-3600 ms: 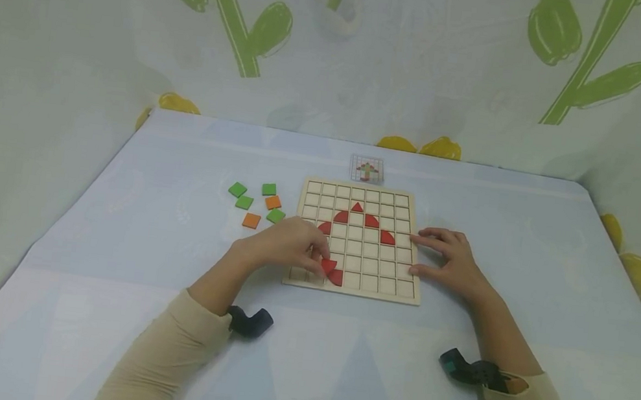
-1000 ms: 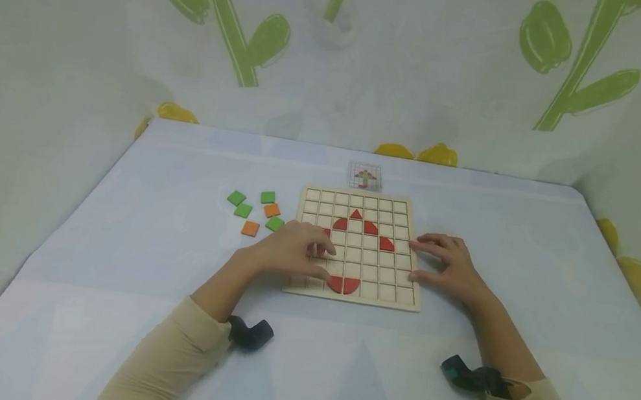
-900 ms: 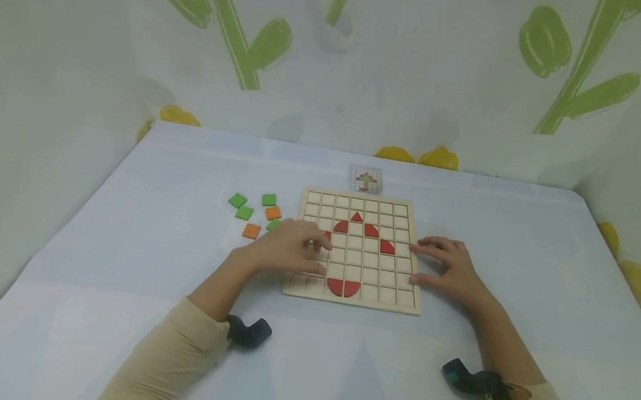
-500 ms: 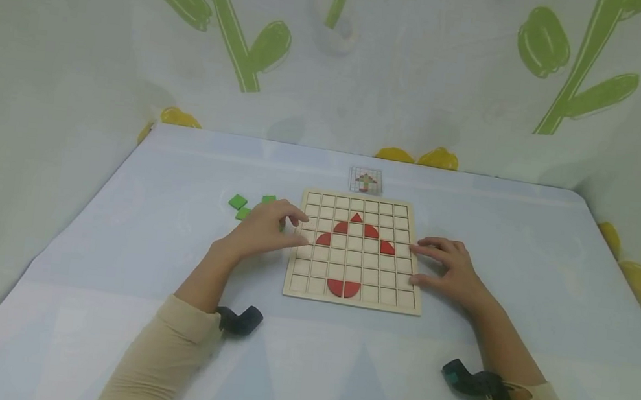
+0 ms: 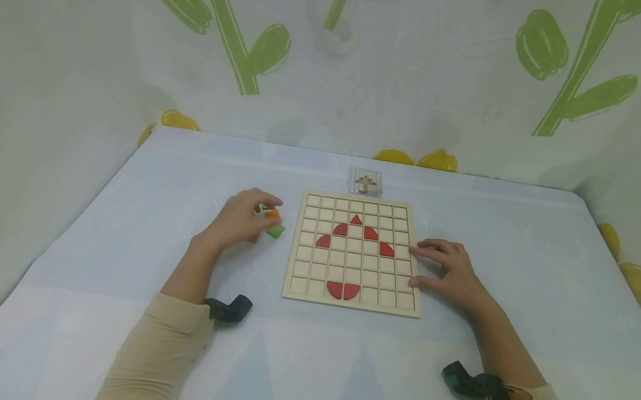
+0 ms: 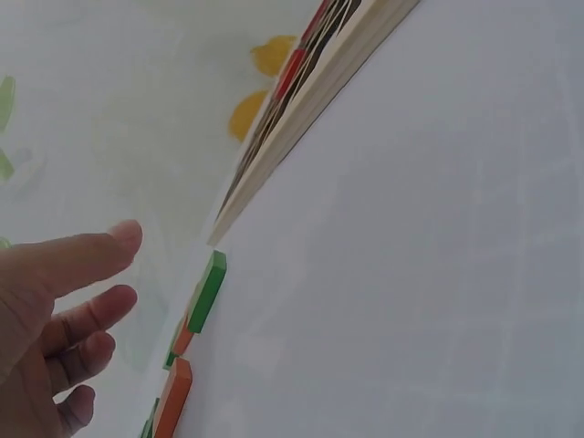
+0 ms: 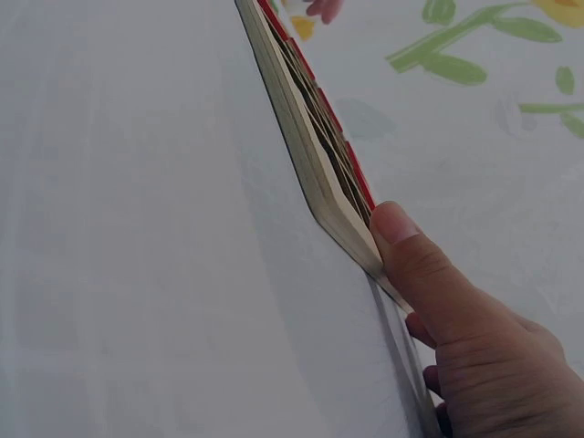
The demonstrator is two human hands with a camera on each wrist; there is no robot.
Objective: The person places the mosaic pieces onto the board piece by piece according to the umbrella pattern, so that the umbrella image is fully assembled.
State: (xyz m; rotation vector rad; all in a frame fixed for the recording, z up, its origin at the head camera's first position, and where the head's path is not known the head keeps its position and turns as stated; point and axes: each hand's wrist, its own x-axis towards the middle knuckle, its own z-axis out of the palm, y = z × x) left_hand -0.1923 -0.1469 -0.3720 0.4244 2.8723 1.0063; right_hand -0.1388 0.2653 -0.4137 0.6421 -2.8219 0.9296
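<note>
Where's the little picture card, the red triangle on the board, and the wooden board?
Picture card (image 5: pixel 365 182): head view, middle of its printed face.
Red triangle (image 5: pixel 356 219): head view, its top face.
Wooden board (image 5: pixel 353 259): head view, a bare square.

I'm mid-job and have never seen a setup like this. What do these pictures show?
There is no machine here: it's bare-handed work. The wide picture is taken from the head, the other two from the left and right wrists. On the table lies a wooden board with red pieces in some squares, and a small picture card lies just beyond it. Green tiles and orange tiles lie left of the board. The left hand hovers by those tiles, holding none; the right hand touches the board's right edge. Nothing is held.
</note>
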